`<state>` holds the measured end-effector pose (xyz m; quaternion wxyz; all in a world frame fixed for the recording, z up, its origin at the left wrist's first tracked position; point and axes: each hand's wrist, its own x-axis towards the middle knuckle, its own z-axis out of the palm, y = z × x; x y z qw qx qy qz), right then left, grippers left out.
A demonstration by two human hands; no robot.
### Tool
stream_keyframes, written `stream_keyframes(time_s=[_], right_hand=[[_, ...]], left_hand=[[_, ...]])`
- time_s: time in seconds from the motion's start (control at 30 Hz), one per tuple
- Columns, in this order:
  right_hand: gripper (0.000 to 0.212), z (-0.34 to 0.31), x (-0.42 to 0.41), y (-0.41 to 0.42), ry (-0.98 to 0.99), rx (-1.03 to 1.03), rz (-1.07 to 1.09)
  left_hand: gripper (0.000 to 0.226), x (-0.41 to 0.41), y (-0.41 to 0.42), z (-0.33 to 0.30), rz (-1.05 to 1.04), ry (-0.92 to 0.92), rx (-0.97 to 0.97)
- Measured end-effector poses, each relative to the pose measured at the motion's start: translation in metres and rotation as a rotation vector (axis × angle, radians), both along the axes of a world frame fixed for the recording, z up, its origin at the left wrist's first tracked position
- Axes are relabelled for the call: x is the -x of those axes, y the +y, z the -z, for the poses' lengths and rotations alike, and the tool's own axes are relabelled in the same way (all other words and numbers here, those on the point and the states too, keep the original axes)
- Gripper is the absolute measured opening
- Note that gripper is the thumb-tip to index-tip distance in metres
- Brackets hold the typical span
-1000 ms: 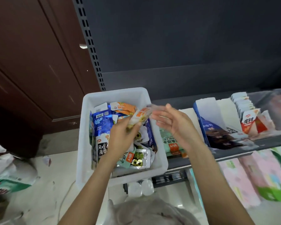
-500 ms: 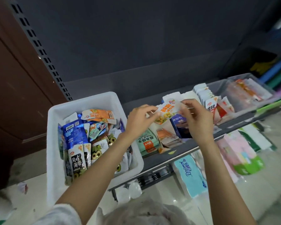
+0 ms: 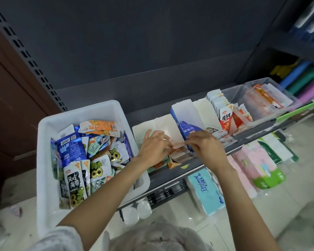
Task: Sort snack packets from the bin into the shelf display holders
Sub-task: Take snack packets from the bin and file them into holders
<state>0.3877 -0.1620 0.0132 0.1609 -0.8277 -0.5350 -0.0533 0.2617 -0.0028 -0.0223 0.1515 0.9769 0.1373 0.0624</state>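
On shelf: both hands over white display holder (image 3: pixel 168 127).
Left hand (image 3: pixel 153 148): fingers curled, grasp unclear.
Right hand (image 3: pixel 206 148): likewise unclear.
Tissue pack (image 3: pixel 206 192): "Brilmei".
Red packet (image 3: pixel 227 118): "魔芋爽".

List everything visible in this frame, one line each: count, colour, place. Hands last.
bin: one, white, left end of the shelf, holding loose packets.
snack packets: many, blue, orange, green and black, heaped in the bin.
display holders: several, white and blue card, in a row on the shelf.
red-and-white packets: a row, standing in a holder at right.
clear tubs: two, far right of the shelf.
shelf: one, dark grey.
tissue packs: several, blue, pink, green, below the shelf.
left hand: at the orange holder, grip unclear.
right hand: beside it, grip unclear.
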Motion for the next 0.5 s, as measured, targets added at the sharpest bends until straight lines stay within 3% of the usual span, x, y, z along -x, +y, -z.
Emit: stream_keyframes(time_s=[0.1, 0.2, 0.37, 0.5], right_hand=[[0.020, 0.015, -0.003, 0.004, -0.128, 0.129, -0.061], [0.021, 0.011, 0.001, 0.007, -0.049, 0.083, -0.040], [0.024, -0.028, 0.033, 0.054, 0.189, -0.145, -0.148], [0.022, -0.028, 0.082, 0.133, 0.343, -0.131, -0.312]], left_hand=[[0.033, 0.012, 0.004, 0.003, 0.054, 0.071, 0.017], [0.032, 0.035, 0.012, -0.004, -0.010, -0.120, 0.115], [0.017, 0.100, 0.045, -0.021, -0.406, -0.474, 0.059], [0.019, 0.151, 0.091, -0.006, -0.754, -0.379, 0.054]])
